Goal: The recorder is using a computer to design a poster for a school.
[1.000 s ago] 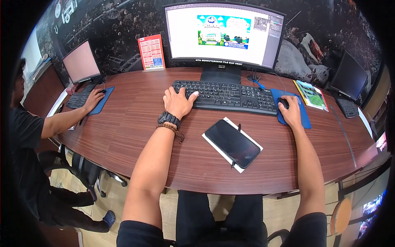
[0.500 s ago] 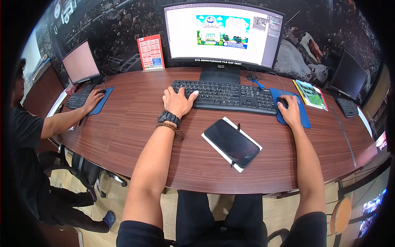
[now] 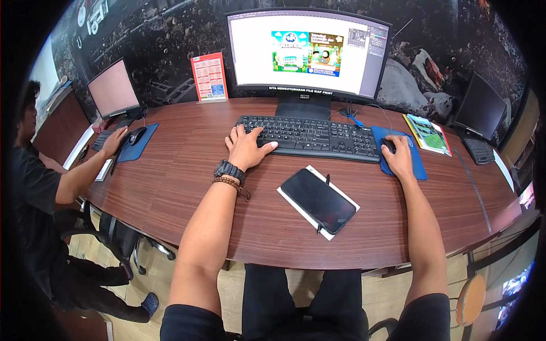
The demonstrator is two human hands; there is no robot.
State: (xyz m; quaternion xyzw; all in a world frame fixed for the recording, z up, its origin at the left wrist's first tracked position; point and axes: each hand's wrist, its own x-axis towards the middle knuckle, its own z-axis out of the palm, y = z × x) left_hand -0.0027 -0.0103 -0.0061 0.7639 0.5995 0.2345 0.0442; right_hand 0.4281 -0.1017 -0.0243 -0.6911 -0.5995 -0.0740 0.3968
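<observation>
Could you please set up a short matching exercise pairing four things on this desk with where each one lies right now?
Things:
1. left hand
2. right hand
3. phone
4. red calendar card

Places:
A. standing left of the big monitor
B. on the mouse, over the blue pad
C. lying on a white sheet
D. on the left end of the black keyboard

Pairs: 1-D, 2-B, 3-C, 4-A
</observation>
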